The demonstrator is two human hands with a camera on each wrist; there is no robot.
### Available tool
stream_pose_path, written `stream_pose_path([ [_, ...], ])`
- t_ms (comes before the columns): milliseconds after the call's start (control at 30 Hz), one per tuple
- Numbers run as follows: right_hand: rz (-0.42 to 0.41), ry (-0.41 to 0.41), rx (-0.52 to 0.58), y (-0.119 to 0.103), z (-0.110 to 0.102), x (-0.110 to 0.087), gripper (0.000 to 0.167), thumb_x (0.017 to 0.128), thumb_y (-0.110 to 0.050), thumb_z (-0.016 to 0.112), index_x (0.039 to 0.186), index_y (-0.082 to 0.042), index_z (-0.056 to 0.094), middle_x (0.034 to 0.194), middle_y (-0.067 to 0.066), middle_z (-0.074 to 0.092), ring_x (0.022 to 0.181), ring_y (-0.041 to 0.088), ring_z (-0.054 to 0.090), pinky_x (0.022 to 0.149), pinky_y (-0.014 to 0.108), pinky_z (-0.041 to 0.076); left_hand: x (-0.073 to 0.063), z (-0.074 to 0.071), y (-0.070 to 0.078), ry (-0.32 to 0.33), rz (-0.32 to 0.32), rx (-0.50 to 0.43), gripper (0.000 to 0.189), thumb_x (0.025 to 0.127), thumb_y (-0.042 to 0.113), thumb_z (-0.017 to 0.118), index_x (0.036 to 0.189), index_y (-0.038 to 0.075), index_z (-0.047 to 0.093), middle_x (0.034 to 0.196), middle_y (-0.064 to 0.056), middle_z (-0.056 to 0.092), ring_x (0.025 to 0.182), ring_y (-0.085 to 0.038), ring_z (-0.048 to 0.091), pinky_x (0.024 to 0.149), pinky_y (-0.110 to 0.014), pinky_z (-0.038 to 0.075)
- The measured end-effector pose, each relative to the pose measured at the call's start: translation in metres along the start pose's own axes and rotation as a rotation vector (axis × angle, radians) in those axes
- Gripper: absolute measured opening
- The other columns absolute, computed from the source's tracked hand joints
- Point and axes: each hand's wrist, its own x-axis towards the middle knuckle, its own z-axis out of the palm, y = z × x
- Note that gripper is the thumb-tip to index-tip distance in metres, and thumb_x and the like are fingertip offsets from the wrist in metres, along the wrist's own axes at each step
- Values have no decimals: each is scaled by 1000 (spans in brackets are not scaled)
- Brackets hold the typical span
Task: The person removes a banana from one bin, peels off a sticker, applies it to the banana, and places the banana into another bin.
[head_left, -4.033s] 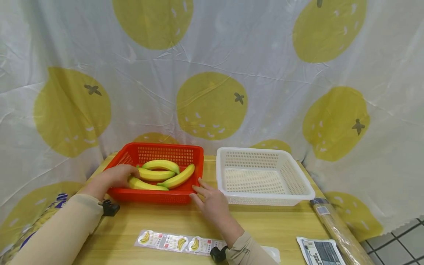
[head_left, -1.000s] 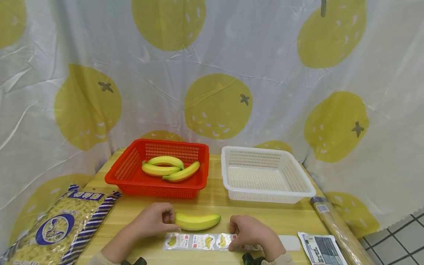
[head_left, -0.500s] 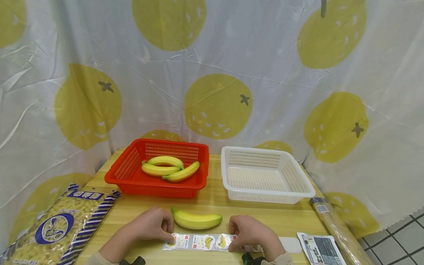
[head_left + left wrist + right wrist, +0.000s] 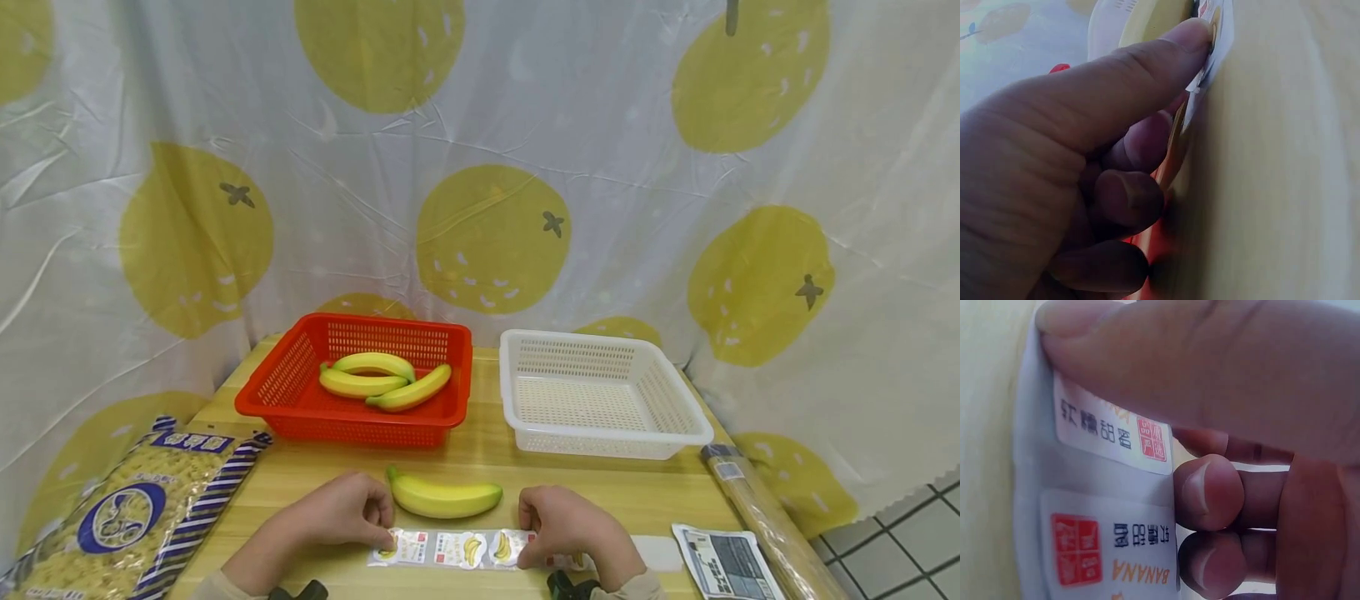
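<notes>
A strip of banana stickers (image 4: 450,548) lies across the front of the wooden table, printed with bananas and small red marks. My left hand (image 4: 337,512) pinches its left end, the thumb (image 4: 1172,50) pressed on a sticker with the forefinger behind it. Farther right along the strip, my right hand (image 4: 566,529) holds it with the thumb (image 4: 1166,375) across the top and the other fingers curled at the far edge. One yellow banana (image 4: 446,498) lies just behind the strip, between both hands and untouched.
A red basket (image 4: 352,429) with three bananas (image 4: 367,385) stands at the back left. Beside it is a white basket (image 4: 607,442). A pasta bag (image 4: 135,508) lies left; a printed packet (image 4: 723,562) and a long wrapped roll (image 4: 765,517) lie right.
One banana has come out of the red basket onto the table. My left hand has left the banana's end for the strip's left end; my right hand stays on the strip.
</notes>
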Motion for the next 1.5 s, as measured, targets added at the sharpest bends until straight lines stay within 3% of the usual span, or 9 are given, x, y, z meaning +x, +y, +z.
stream_pose_path([
  [267,-8,-3,9,0,-1,-1,36,68,-20,94,82,-18,61,68,-11,53,59,3,48,56,22,42,1,1,-2,-36,27,-38,16,86,30,84,79,26,70,68,14,60,61,2,52,55,-19,44],
  [433,-40,16,63,-1,-3,0,30,75,-24,91,88,-16,65,69,-11,55,59,2,49,57,22,44,-1,0,0,-69,58,-122,13,87,24,82,81,22,70,69,13,61,60,2,52,53,-18,44],
  [533,-126,103,123,-5,-2,3,24,85,-30,84,97,-14,70,74,-10,58,58,0,47,55,21,44,-1,0,3,-65,78,-168,13,88,22,80,83,20,69,70,13,59,61,2,51,54,-17,43],
  [667,-304,233,197,-19,12,11,23,96,-31,74,107,-10,73,89,-4,68,54,-4,40,50,17,41,2,1,6,-45,150,-207,12,91,18,78,86,18,67,73,13,55,64,3,49,57,-16,41],
  [833,-445,248,302,-42,34,21,25,99,-23,71,115,-4,74,104,11,76,50,-10,36,45,12,39,6,7,11,7,202,-237,11,94,19,76,89,18,67,74,13,56,63,5,48,54,-15,40],
  [933,-418,198,401,-52,43,22,29,99,-20,70,121,-1,71,88,14,77,44,-10,37,39,12,35,9,11,13,96,219,-246,12,94,22,77,96,16,68,78,12,62,65,4,49,54,-17,42],
  [1067,-287,150,519,-58,48,21,35,99,-21,69,127,0,68,66,10,70,37,-5,40,35,15,35,12,16,15,206,272,-266,22,92,18,79,107,7,67,83,4,68,66,3,50,54,-20,46],
  [1267,-110,156,640,-58,51,22,32,95,-19,72,123,-5,70,70,-2,66,36,2,42,35,19,36,13,21,19,311,332,-246,19,92,10,78,109,7,69,83,2,68,65,3,49,51,-21,44],
  [1500,-124,104,716,-56,49,23,15,98,-20,69,100,-5,72,56,0,54,39,3,41,37,20,35,15,26,25,385,393,-218,15,92,6,76,102,17,72,86,2,70,63,2,48,47,-20,41],
])
